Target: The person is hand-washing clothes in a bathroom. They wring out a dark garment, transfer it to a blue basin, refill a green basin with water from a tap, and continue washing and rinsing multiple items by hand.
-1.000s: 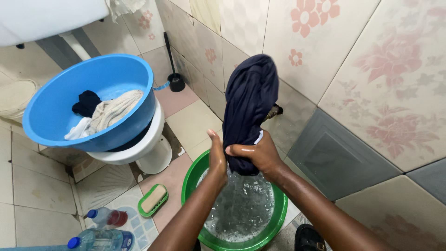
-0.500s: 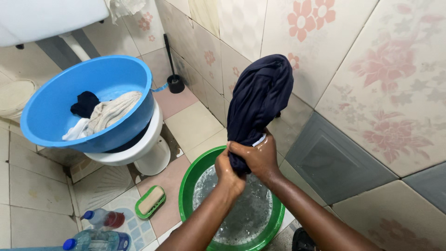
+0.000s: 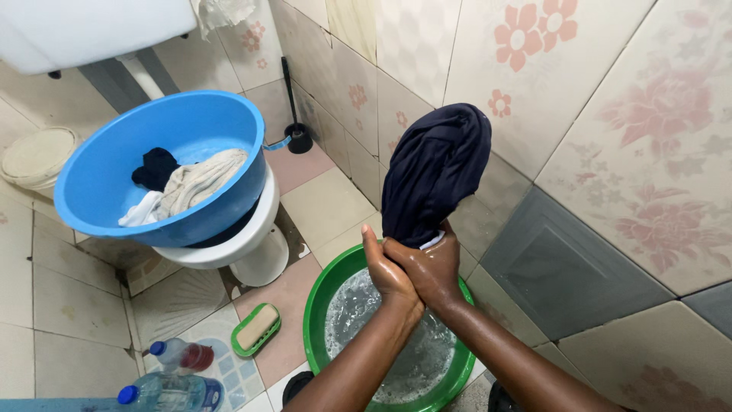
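While squeezed from below, dark navy cloth [image 3: 431, 174] bunched into a soft, wrinkly lump sticking up above both hands, over the green basin [image 3: 314, 305]. Right hand [image 3: 428, 268] wrapped tight around the bottom of the cloth, a bit of white edge poking out by the fingers; left hand [image 3: 387, 268] pressed against it, wet and shiny, also gripping the lower end. Round plastic basin on the tiled floor directly under the hands, full of foamy, bubbly water. Off to the left, big blue plastic bowl [image 3: 107, 183] sitting on the toilet [image 3: 252, 236], with a beige towel and dark bits inside. Soap bar in a green dish [image 3: 256, 329] nearby, plus two bottles [image 3: 174, 374].
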